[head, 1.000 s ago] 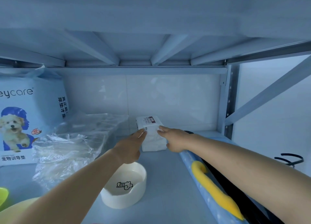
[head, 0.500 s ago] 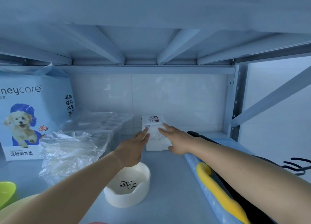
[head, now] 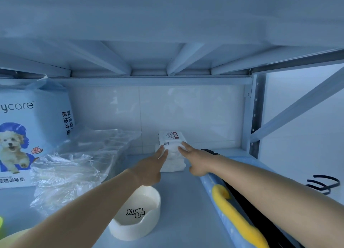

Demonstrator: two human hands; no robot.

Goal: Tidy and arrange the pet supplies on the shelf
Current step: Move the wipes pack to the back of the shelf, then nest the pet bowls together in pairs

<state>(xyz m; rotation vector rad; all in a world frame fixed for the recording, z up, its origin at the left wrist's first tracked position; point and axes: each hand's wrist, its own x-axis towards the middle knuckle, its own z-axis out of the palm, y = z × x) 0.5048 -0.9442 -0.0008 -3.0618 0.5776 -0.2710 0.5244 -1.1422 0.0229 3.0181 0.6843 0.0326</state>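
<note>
The shelf board (head: 186, 206) looks like painted metal, smooth and matt, and the beams (head: 115, 61) of the shelf above look the same. The upright post (head: 255, 117) is metal with a row of holes. The back wall (head: 195, 113) is of glossy tiles that show soft reflections. The pad bag (head: 28, 128) is printed plastic film with a light shine. Beside it, the clear bag (head: 74, 165) is thin, crinkled, glossy plastic. The white pack (head: 172, 154) is wrapped in soft film, a little wrinkled. The pet bowl (head: 135, 218) looks smooth and glossy; ceramic or plastic, I cannot tell. The yellow handle (head: 236, 216) looks like smooth plastic.
</note>
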